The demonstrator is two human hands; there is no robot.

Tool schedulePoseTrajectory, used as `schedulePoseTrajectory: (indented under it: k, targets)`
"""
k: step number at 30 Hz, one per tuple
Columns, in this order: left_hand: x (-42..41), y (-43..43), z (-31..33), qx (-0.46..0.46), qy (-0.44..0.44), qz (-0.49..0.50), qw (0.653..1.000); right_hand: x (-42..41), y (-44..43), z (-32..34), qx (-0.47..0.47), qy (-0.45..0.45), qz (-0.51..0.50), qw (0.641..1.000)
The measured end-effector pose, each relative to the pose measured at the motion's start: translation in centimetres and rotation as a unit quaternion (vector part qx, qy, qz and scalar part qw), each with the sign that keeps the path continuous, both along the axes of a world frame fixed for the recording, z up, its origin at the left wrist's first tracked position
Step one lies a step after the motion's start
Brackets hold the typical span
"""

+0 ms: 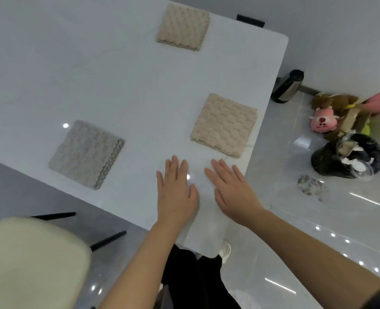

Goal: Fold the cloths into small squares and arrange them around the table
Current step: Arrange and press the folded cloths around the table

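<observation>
Beside the glossy white table (117,85) stand a cream padded chair (28,264) and, on the floor, a black bin (344,157) and pink plush toys (322,119) (heaped untidily). Three folded waffle-textured squares lie well apart: a grey cloth (86,153), a near beige cloth (224,124), a far beige cloth (183,26). The left hand (176,192) and right hand (231,190) rest flat, fingers straight, holding nothing.

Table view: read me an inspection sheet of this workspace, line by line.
Surface: white glossy table, glare spots.
Job's things: grey cloth, near beige cloth, far beige cloth, each folded square, lying apart.
Clutter: black rubbish bag and plush toys on the floor.
Hands: left hand and right hand flat on the table, fingers straight, holding nothing.
Cables: nothing seen.
Surroundings: cream chair, kettle on the floor by the wall.
</observation>
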State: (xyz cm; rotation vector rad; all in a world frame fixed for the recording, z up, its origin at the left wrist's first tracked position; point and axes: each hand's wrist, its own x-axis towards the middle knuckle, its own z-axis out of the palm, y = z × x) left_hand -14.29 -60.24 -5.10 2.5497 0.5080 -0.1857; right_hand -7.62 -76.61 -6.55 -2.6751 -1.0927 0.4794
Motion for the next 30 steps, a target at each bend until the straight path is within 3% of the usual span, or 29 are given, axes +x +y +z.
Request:
schedulePoseTrajectory:
  k: [5,9,17,30]
  targets:
    - [1.2,-3.2,0.4,-0.024,-0.012,0.049,0.998,2.7,-1.7,1.5,0.105,-0.005,0.022,0.994]
    - [3.9,-4.5,0.3,-0.028,-0.057,0.083,0.994,6.7,-2.3,2.6,0.135,0.004,0.036,0.990]
    - [10.1,-6.1,-0.4,-0.023,-0.071,0.146,0.986,15.7,-4.5,2.8,0.101,-0.018,0.062,0.993]
    - [13.2,-8.3,-0.7,-0.022,0.019,0.240,0.970,23.8,-0.7,1.9,0.051,0.094,0.174,0.979]
